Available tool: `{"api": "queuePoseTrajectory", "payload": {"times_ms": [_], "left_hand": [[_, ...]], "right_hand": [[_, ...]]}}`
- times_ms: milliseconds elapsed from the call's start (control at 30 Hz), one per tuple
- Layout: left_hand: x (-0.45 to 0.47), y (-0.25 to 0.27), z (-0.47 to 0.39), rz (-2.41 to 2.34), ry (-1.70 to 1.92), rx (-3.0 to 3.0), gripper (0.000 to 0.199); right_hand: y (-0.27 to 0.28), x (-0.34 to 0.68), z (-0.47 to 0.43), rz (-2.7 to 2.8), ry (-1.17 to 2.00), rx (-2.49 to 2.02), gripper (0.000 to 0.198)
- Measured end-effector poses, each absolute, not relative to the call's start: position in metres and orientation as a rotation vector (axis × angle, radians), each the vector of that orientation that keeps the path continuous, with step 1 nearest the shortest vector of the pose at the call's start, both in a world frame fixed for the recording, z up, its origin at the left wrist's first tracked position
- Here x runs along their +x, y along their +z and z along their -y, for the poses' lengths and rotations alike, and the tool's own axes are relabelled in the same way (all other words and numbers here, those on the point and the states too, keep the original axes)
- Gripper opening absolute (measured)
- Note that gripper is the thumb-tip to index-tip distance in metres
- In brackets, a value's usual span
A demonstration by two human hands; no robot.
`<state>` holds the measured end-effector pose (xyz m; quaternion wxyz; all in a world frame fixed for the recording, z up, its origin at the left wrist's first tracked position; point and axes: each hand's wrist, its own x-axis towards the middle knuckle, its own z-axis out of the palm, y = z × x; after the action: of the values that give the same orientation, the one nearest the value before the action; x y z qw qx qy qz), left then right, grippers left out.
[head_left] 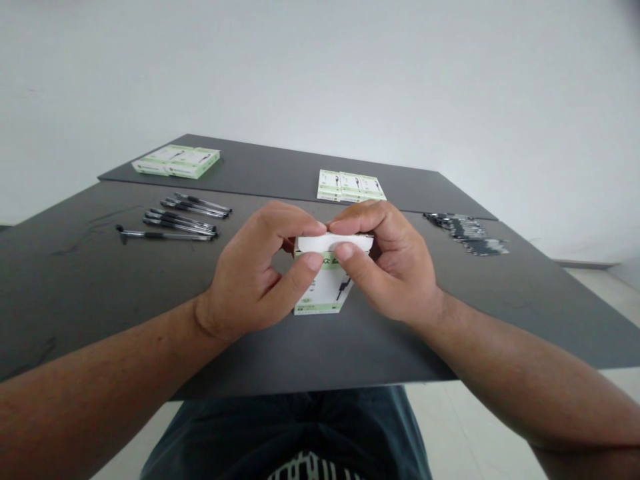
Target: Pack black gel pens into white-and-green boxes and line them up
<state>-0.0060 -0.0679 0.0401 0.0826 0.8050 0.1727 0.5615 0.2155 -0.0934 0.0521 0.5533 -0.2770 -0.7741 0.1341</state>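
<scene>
Small white and pale-green cardboard pen box [325, 283] stands upright on the dark grey matte tabletop [75, 293], near the middle of its front edge. Left hand [255, 273] and right hand [390, 267] both grasp the box at its top end: thumbs pressed on the near face just under the top, forefingers curled over the white top flap, fingertips of the two hands almost meeting. Box sits between the hands; its lower half shows below the thumbs, base on the tabletop.

Loose black pens [175, 220] lie toward the left edge. Second row of black pens [467, 233] toward the right edge. Green-and-white flat boxes [176, 161] at the far left corner; another set [350, 185] at the far edge, centre.
</scene>
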Motion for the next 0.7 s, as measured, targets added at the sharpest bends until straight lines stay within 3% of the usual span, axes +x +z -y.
{"api": "queuePoseTrajectory", "payload": {"times_ms": [200, 700], "left_hand": [[-0.008, 0.042, 0.064, -0.444, 1.699, 2.441, 0.02], [-0.01, 0.04, 0.071, -0.564, 1.645, 2.267, 0.016]], "right_hand": [[0.046, 0.218, 0.084, 1.895, 0.105, -0.487, 0.026], [0.053, 0.214, 0.096, 1.881, 0.244, -0.609, 0.017]]}}
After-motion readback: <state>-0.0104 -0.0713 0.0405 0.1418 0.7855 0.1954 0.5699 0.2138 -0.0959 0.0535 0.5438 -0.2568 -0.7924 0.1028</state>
